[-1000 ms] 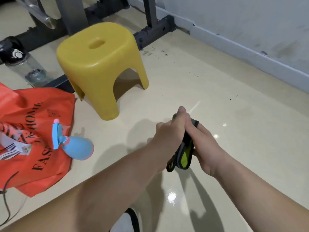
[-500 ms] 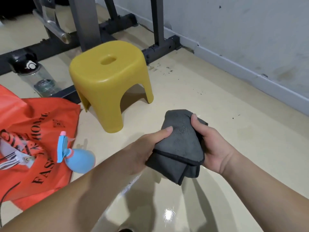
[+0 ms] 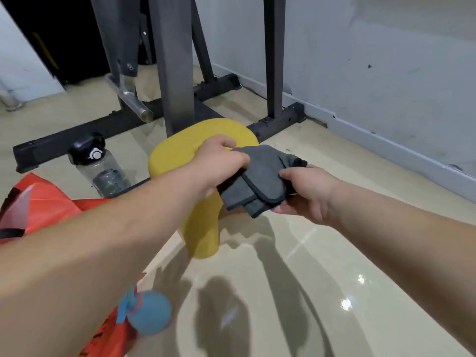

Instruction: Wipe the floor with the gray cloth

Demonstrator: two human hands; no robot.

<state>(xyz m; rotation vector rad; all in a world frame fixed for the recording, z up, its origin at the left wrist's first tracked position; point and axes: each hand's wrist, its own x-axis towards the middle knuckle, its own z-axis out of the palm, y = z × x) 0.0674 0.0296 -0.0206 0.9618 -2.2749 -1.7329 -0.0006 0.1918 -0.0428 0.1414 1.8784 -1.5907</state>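
Note:
The gray cloth (image 3: pixel 260 179) is folded into a thick pad with a dark stitched hem and hangs in the air above the glossy beige floor (image 3: pixel 296 292). My left hand (image 3: pixel 219 163) grips its left edge from above. My right hand (image 3: pixel 306 194) holds its right side, thumb on top and fingers underneath. Both hands are raised in front of the yellow stool, well clear of the floor.
A yellow plastic stool (image 3: pixel 180 155) stands just behind the hands. Left of it are a clear water bottle (image 3: pixel 100 166), an orange bag (image 3: pixel 38 207) and a blue spray bottle (image 3: pixel 146 315). A dark metal gym frame (image 3: pixel 175 73) stands behind, and the grey wall (image 3: pixel 386 73) runs along the right.
The cloth went from bunched tight between both hands to opened into a folded pad. Both hands rose and moved forward, now in front of the stool. The view tilted upward.

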